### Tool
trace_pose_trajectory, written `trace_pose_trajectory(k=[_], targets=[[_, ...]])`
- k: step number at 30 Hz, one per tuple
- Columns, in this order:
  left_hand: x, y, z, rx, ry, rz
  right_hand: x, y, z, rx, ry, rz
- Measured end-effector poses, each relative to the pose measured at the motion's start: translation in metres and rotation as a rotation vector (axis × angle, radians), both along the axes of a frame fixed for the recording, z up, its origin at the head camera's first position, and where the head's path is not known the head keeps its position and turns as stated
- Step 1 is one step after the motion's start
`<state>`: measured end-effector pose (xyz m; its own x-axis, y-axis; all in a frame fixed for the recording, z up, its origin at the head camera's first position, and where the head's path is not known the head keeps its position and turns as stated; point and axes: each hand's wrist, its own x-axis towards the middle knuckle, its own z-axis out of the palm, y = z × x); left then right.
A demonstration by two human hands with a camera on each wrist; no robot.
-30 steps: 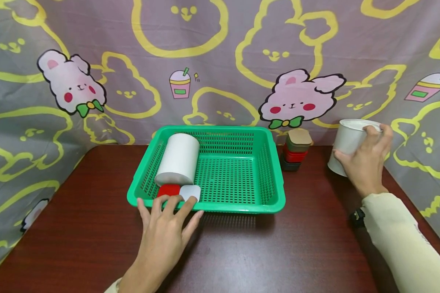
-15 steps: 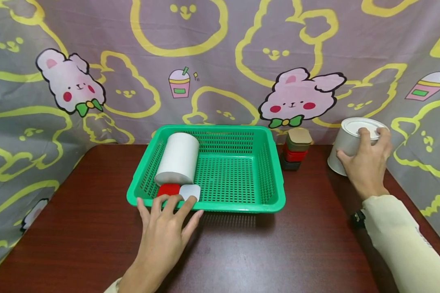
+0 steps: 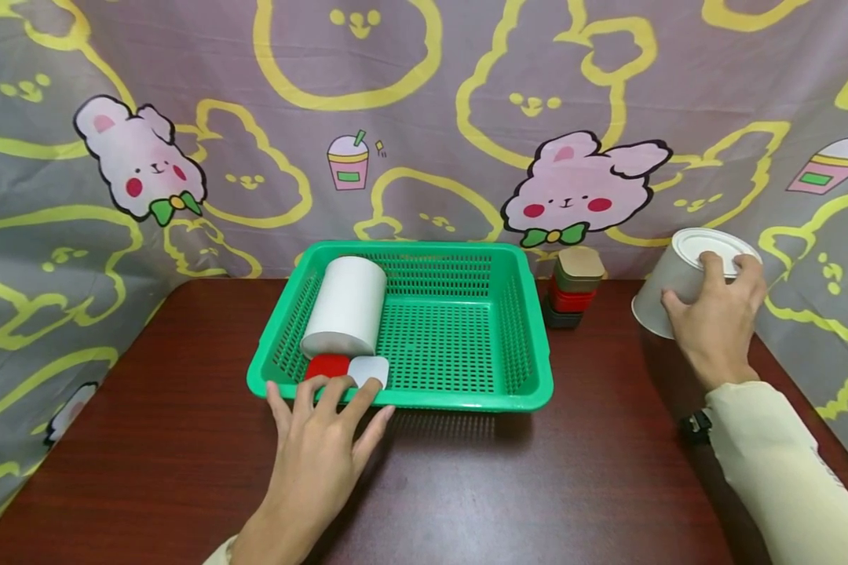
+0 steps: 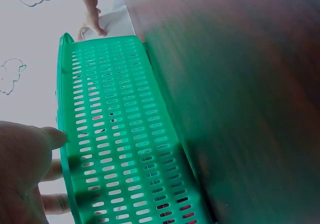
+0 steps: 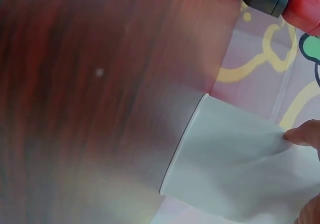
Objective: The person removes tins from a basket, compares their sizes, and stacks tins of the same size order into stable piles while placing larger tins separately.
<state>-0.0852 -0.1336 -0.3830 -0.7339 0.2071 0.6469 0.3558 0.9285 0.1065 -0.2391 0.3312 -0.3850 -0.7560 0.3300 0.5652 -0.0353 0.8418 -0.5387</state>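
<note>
Head view. Basket (image 3: 431, 401): green plastic, rectangular, perforated; near rim gripped by the left hand (image 3: 314, 439), fingers bent over it. Cylinder (image 3: 346, 306): smooth, white, laid on its side in the basket's left end. Red piece (image 3: 327, 366) and pale piece (image 3: 369, 370): round-cornered, set side by side between cylinder and the basket's near wall. Stack (image 3: 575, 286): tan, red and dark, rounded-square, stood just right of the basket. Can (image 3: 664, 286): smooth, white, round, well right of the basket; tilted, top leaning away from it; grasped by the right hand (image 3: 721, 322). Table (image 3: 572, 486): reddish, wood-grained, glossy, under the basket. Cloth (image 3: 410, 71): printed, creased, hung behind the basket.

Left wrist view. Basket's slotted wall is shown, its rim pinched between thumb and fingers.

Right wrist view. Can's smooth side and base edge are shown, a fingertip set against the side. Whether the base is touching the table cannot be told.
</note>
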Motion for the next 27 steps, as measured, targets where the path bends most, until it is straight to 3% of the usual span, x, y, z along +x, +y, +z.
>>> trace_pose_trajectory(k=[6,19,27], targets=[[0.0,0.0,0.0,-0.001,0.0,-0.004,0.001,0.0,0.002,0.048,-0.032,-0.044],[0.0,-0.001,0.0,-0.001,-0.003,-0.016,0.006,-0.002,0.005,0.092,-0.086,-0.043],[0.0,-0.001,0.0,-0.001,0.004,-0.017,0.012,-0.005,0.012,0.163,-0.173,-0.055]])
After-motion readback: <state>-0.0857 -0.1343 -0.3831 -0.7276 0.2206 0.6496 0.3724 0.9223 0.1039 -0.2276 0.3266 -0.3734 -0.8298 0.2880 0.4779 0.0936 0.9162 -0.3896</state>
